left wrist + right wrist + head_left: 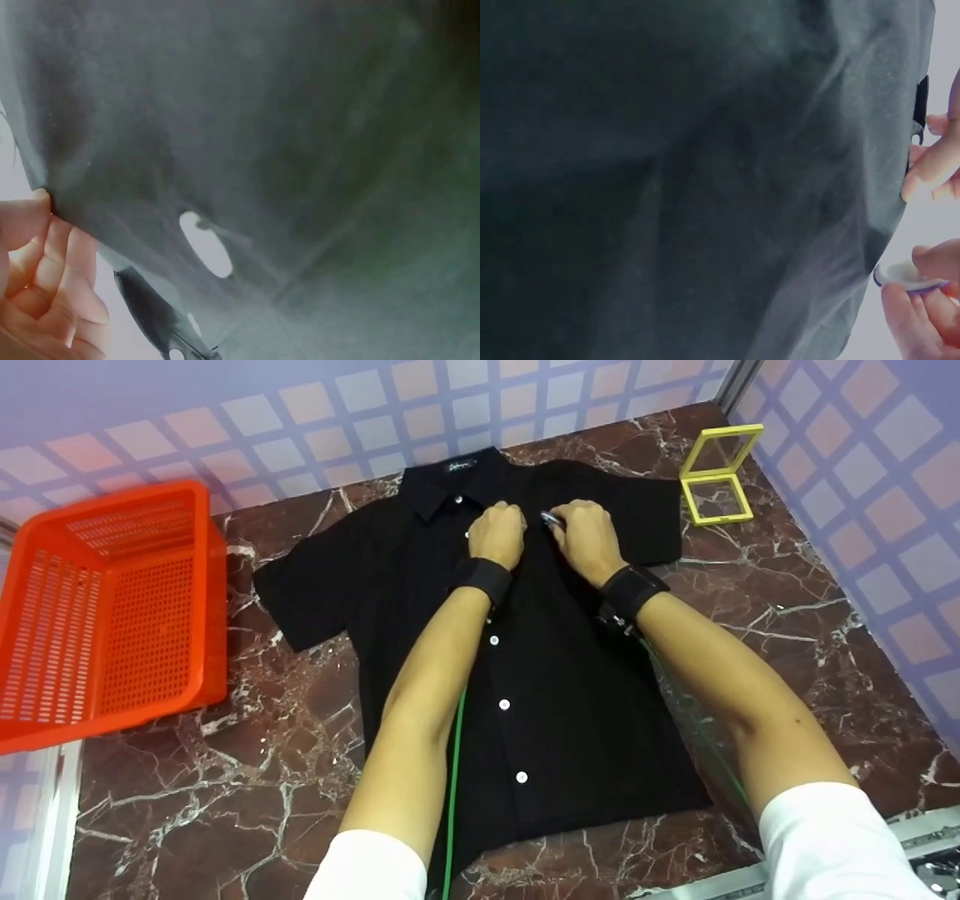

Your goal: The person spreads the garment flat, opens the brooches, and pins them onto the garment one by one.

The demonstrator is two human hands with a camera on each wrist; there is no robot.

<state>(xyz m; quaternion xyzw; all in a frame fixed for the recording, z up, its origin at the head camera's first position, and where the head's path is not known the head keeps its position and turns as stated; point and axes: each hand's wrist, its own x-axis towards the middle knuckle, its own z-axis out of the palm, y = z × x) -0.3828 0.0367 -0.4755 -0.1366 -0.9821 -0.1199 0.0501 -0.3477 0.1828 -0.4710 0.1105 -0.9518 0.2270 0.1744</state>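
A black short-sleeved button-up shirt (585, 697) lies spread out, collar away from me, with white buttons down its front. My left hand (497, 536) pinches the cloth near the placket, below the collar; in the left wrist view, thumb and fingertips of that hand (56, 281) grip the fabric edge. Just to the right, over the chest, my right hand (590, 540) pinches a small shiny oval badge-like piece (553, 518). The right wrist view shows this piece (907, 277) as whitish with a blue rim, close to the cloth; its front cannot be made out.
A red perforated plastic basket (202, 607) stands at the left. At the far right, beside a sleeve, an opened yellow case (721, 519) with clear panels stands on the brown marbled tabletop (780, 675). Tiled-pattern walls (360, 405) close off the back and right side. A green cable (454, 780) runs along my left arm.
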